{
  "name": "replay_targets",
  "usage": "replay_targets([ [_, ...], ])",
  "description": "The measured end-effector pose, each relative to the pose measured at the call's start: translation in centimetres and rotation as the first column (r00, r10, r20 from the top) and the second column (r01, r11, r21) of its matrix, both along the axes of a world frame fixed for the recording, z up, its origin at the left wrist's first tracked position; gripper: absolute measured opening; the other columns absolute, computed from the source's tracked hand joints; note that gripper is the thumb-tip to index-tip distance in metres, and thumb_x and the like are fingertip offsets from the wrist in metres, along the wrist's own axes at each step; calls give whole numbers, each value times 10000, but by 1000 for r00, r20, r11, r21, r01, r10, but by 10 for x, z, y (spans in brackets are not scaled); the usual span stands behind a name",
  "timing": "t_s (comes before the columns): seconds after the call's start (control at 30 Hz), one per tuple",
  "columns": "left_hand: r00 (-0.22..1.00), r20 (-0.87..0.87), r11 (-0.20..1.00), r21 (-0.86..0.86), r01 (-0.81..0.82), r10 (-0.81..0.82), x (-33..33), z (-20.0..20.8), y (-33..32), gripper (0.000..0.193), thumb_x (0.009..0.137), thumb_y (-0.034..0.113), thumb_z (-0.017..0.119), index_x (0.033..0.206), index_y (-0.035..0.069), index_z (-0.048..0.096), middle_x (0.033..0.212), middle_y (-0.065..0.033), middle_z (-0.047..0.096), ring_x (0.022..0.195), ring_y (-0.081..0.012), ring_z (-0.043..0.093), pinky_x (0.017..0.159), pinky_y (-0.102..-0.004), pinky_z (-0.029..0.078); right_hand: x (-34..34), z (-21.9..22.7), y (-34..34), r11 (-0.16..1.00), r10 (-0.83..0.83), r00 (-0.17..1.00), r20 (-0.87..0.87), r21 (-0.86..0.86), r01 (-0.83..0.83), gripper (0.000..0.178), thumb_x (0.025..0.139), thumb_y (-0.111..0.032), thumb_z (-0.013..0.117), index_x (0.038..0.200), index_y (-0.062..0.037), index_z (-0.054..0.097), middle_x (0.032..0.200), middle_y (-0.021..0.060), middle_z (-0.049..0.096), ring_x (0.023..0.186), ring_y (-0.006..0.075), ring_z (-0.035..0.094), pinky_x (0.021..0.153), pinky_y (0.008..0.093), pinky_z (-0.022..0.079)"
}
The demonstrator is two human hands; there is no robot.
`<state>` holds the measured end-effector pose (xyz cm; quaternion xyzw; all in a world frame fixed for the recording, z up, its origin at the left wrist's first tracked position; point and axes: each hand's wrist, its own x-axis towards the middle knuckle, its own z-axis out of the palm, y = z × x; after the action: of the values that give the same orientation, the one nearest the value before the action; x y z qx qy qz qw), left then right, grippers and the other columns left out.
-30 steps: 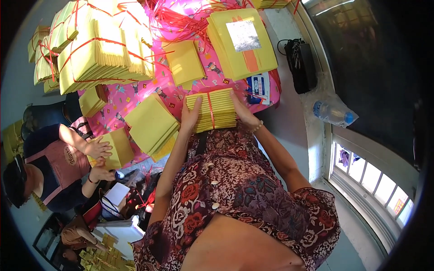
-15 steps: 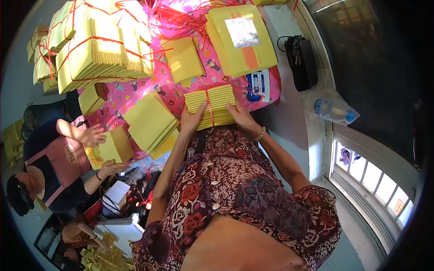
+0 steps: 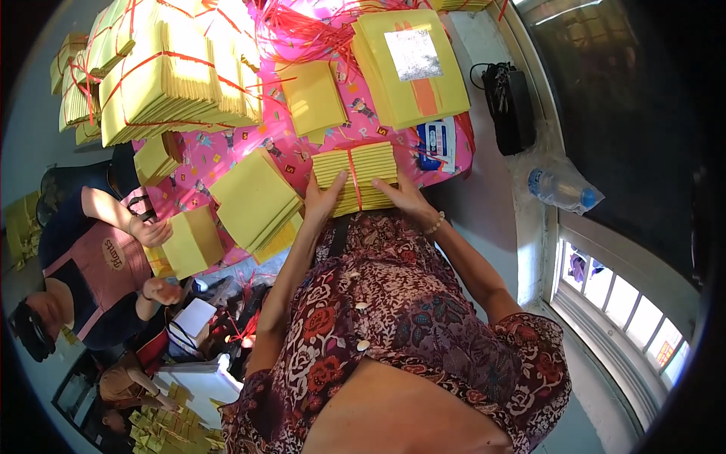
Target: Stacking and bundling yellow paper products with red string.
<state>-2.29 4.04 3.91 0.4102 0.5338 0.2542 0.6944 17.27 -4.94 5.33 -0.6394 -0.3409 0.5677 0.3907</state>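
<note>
A bundle of folded yellow paper (image 3: 372,157), its edges stacked in rows, lies at the near edge of the table in front of me. One red tie (image 3: 354,174) runs across its middle. My left hand (image 3: 324,198) grips the bundle's left side, thumb on top near the tie. On the opposite side my right hand (image 3: 405,197) clasps it the same way, thumb resting on the folds. The fingers beneath are mostly hidden. Just left of the bundle sits a loose stack of yellow sheets (image 3: 255,198); a smaller yellow stack (image 3: 314,97) lies beyond it.
Tall tied yellow bundles (image 3: 162,87) fill the far left of the pink patterned tablecloth (image 3: 265,136). Red strings (image 3: 302,34) lie at the back, beside a large yellow stack (image 3: 374,68). A co-worker (image 3: 106,257) sits left. A bagged bottle (image 3: 561,189) stands on the right ledge.
My hands keep their hold on the bundle, the right thumb slightly further in. The co-worker's hands have moved: the lower one drew back from the yellow paper, and the upper one's fingers curled.
</note>
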Motion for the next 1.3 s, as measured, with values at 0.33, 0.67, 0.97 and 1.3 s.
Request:
replay_targets([
  [0.33, 1000, -16, 997, 70, -26, 27, 1, -2, 8, 641, 877, 296, 720, 1362, 4, 419, 1210, -132, 605, 1102, -194, 571, 949, -310, 446, -1, -12, 2, 996, -72, 997, -5, 61, 72, 542, 936, -278, 619, 1352, 14, 432, 1244, 144, 581, 1161, 211, 544, 999, 346, 411],
  [0.67, 972, -226, 966, 260, -3, 64, 4, -5, 18, 730, 885, 364, 688, 1416, -26, 373, 1188, -168, 627, 1074, -212, 597, 949, -320, 446, 19, -16, 24, 977, -198, 972, 129, 101, 186, 498, 980, -388, 518, 1235, 39, 543, 1141, 184, 645, 1041, 236, 616, 878, 328, 462],
  [0.97, 952, -306, 971, 228, 78, -4, 13, 20, 22, 636, 906, 406, 638, 1352, -15, 474, 1167, -188, 633, 1086, -235, 597, 939, -334, 446, -4, 2, 27, 956, -290, 862, 416, 84, 281, 471, 1015, -423, 363, 1177, -35, 575, 1009, 254, 643, 983, 433, 603, 817, 446, 471],
  [1.3, 922, -384, 970, 242, 41, 57, 18, 4, 29, 657, 920, 464, 586, 1343, -28, 482, 1246, -238, 585, 1159, -309, 566, 983, -364, 420, -2, 17, 46, 956, -144, 830, 540, -140, 257, 622, 968, -574, 334, 1082, -44, 639, 1007, 242, 661, 1005, 432, 604, 853, 474, 455],
])
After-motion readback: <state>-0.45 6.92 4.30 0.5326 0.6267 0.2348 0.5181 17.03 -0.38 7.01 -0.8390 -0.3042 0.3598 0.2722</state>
